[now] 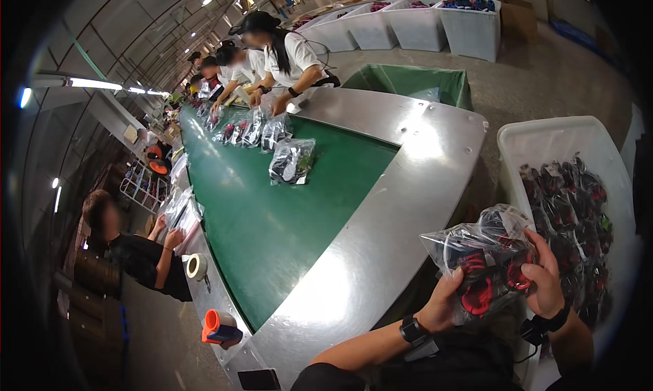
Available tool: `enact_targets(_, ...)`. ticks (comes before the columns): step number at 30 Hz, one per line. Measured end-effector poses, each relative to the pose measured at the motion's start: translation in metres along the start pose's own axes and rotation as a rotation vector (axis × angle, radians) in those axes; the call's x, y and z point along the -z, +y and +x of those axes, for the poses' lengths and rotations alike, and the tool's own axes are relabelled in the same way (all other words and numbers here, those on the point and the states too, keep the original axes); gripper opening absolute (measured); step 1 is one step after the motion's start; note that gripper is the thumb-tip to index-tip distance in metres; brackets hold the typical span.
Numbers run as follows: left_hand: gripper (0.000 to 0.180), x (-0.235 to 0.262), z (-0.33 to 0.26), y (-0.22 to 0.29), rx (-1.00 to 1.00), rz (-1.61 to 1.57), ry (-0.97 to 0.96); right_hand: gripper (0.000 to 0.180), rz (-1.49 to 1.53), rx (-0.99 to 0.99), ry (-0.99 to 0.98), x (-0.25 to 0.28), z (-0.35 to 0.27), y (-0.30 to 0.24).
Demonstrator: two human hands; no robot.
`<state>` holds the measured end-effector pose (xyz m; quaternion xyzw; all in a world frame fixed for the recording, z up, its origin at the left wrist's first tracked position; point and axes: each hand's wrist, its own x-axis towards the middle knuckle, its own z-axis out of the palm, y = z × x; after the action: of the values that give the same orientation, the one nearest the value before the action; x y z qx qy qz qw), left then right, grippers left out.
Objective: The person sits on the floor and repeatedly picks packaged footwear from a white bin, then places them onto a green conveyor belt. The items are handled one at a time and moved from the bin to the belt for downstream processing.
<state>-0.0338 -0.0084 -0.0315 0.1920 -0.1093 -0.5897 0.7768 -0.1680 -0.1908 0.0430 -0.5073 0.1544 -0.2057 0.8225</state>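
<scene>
Right here, off to the right of the green belt [292, 221], gripping a clear plastic bag [479, 255] of black-and-red footwear with both hands at once! Pinching low on its left side with the left hand [441, 302], with the thumb across the front. Clasping its right side with the right hand [544, 279], with the thumb pressed on the plastic and fingers up along the edge. Closed firmly on both sides, then, and holding the load well clear of the belt, beyond the bare metal border [381, 245] around it. Wearing a black band [413, 331] on each wrist, too.

Farther right of the belt, just beside the right hand, can see a white bin [544, 125], packed with rows of bagged dark-and-red footwear [571, 221]. Back on the belt, can pick out a lone bag [291, 163] and, past it, a row of bags [245, 129] running toward the far end. Can spot co-workers [297, 54] leaning in along the belt's far right side, and across on its left, a person in black [146, 258] handling clear plastic. Along the belt's left edge, coming nearer: past a pale roll of tape [196, 266], past an orange-and-blue object [219, 326], down to a dark flat device [259, 379] by the near corner.
</scene>
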Motion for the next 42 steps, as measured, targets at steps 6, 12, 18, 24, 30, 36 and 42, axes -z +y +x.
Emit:
enact_targets(6, 0.063, 0.010, -0.001, -0.004, 0.028, -0.118, 0.028, 0.076, 0.145, -0.072, -0.021, -0.011, -0.002, 0.006)
enact_targets(12, 0.060, 0.010, 0.001, 0.000, 0.096, -0.308, 0.004, 0.062, -0.663, 0.023, -0.011, 0.004, 0.004, 0.007)
enact_targets(18, 0.060, 0.005, 0.005, 0.001, 0.080, -0.310, 0.039, 0.071, -1.245, 0.536, -0.073, -0.002, -0.006, -0.007)
enact_targets(24, 0.060, -0.010, 0.012, -0.003, 0.049, -0.307, 0.045, 0.085, -1.577, 0.669, -0.373, -0.017, -0.017, -0.005)
enact_targets(30, 0.057, -0.014, 0.017, -0.010, 0.093, -0.345, 0.087, 0.084, -1.624, 0.648, -0.325, -0.019, -0.020, 0.003)
enact_targets(36, 0.053, -0.011, 0.015, -0.011, 0.132, -0.434, 0.041, 0.082, -1.657, 0.675, -0.321, -0.019, -0.022, 0.004)
enact_targets(42, 0.050, -0.012, 0.015, -0.015, 0.097, -0.455, 0.011, 0.075, -1.669, 0.738, -0.287, -0.021, -0.017, 0.007)
